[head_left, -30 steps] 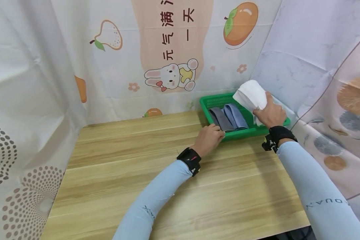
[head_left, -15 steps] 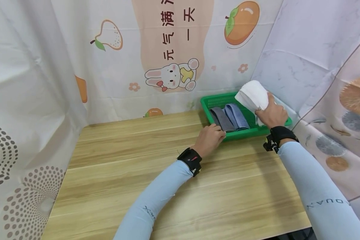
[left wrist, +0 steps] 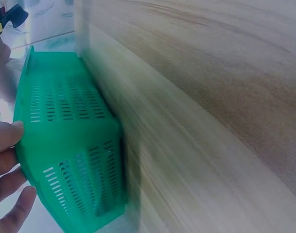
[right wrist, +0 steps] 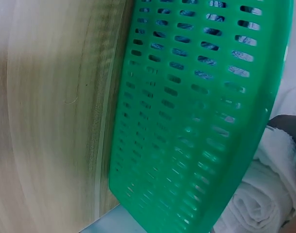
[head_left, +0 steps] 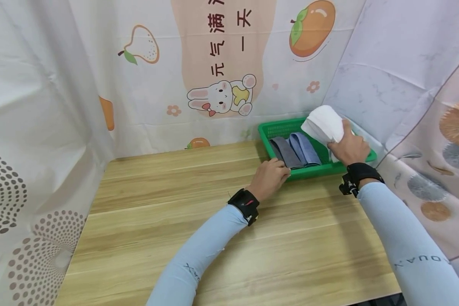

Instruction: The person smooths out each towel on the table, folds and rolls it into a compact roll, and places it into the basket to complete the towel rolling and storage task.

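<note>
My right hand (head_left: pixel 349 146) grips a folded white towel (head_left: pixel 323 123), which is tilted over the right side of a green plastic basket (head_left: pixel 313 171). In the right wrist view the end of the white towel (right wrist: pixel 259 196) shows rolled layers behind the basket's slotted wall (right wrist: pixel 186 97). At the basket's near left corner, my left hand (head_left: pixel 269 178) holds the rim, its fingers (left wrist: pixel 7 133) right at the green edge (left wrist: pixel 24 116). Inside the basket, a folded grey towel (head_left: pixel 286 152) lies on the left beside a folded blue towel (head_left: pixel 304 148).
The basket stands at the back right of a wooden table (head_left: pixel 176 212), close to the printed back curtain (head_left: pixel 222 123) and the right-hand curtain (head_left: pixel 390 85). Another curtain (head_left: pixel 42 127) hangs along the left. The table's front edge shows at lower right.
The white towel in my right hand has come slightly lower over the basket. My left hand stays at the rim, and the whole head view has shifted a little.
</note>
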`<state>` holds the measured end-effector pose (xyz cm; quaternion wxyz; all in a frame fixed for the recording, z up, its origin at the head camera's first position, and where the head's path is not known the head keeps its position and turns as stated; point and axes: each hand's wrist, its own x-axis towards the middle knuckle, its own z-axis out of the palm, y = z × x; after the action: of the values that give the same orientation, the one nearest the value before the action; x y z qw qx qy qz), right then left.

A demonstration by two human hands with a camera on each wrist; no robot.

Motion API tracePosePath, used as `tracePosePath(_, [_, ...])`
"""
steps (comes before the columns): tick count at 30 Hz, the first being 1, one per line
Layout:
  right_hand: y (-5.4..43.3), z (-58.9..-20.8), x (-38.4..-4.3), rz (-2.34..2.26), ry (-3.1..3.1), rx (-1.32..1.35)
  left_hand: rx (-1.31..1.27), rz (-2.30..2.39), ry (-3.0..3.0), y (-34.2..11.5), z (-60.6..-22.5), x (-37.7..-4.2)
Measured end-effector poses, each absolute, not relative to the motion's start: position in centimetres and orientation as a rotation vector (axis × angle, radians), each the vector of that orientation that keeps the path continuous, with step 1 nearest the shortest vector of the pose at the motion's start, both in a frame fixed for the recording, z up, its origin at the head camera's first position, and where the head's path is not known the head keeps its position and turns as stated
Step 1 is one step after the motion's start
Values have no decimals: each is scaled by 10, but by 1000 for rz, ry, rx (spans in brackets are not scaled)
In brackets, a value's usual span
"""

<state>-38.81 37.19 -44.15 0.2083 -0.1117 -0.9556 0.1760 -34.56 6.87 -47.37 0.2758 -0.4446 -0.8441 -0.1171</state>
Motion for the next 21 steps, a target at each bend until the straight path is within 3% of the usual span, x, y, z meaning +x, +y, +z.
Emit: tracePosePath(21, [368,-459,-399,481,-2685,-334,-1183,-272,-2270,69,-474,-347])
